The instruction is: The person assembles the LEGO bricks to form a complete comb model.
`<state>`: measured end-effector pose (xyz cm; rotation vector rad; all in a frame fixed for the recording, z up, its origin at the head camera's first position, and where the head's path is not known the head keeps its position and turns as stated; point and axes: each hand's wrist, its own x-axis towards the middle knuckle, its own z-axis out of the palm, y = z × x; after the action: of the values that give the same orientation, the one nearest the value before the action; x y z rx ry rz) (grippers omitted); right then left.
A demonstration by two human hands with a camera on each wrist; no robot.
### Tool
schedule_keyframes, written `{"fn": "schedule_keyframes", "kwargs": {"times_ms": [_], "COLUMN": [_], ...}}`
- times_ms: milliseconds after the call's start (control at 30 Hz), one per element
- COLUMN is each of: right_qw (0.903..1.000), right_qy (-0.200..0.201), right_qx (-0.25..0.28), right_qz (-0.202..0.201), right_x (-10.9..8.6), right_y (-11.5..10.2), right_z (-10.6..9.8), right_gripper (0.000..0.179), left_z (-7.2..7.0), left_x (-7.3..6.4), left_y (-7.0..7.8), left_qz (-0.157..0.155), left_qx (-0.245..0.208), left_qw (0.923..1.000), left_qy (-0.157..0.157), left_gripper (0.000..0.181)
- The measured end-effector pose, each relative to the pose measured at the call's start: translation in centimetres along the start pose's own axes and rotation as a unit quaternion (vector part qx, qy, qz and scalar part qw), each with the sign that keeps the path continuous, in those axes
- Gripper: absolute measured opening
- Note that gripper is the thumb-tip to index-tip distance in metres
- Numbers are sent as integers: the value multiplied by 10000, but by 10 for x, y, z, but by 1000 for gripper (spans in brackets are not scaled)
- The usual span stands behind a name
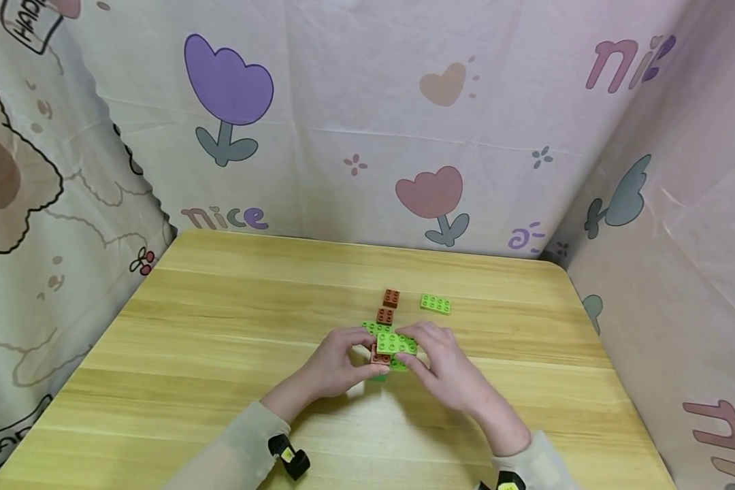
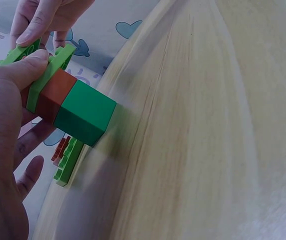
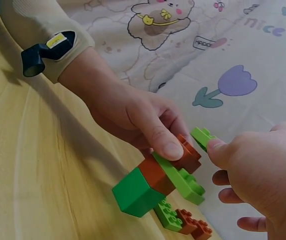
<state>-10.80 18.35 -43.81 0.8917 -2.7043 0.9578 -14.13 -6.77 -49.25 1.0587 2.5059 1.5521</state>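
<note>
My left hand grips a small tower of toy building bricks between thumb and fingers. From the bottom it has a dark green block, a brown brick, a light green brick that juts out to one side, and an upper brown brick. The thumb presses against the tower's upper part. With thumb and fingertips, my right hand pinches another light green brick. In the right wrist view that brick is apart from the tower, just above and beside its top.
Behind the hands, two loose brown bricks stand in a line with a light green brick on the wooden table. One more light green brick lies farther right. Printed cloth hangs behind the table and at both sides.
</note>
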Motion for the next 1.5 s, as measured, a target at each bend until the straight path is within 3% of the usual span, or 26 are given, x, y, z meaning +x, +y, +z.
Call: {"fn": "schedule_keyframes", "kwargs": {"times_ms": [367,1500], "right_qw": [9999,9971], "right_qy": [-117,-219], "right_qx": [-33,-544], "right_qz": [-83,-494], "right_x": [-1,3], "right_y": [-4,-3], "right_z": [6,5], "right_gripper": [41,40], "left_z": [0,-1], "left_x": [-1,-1], "left_y": [0,3], "left_qz": [-182,-121], "left_qx": [-4,198], "left_qw": [9998,9997], "left_qy": [-8,-44], "left_gripper": [20,30]}}
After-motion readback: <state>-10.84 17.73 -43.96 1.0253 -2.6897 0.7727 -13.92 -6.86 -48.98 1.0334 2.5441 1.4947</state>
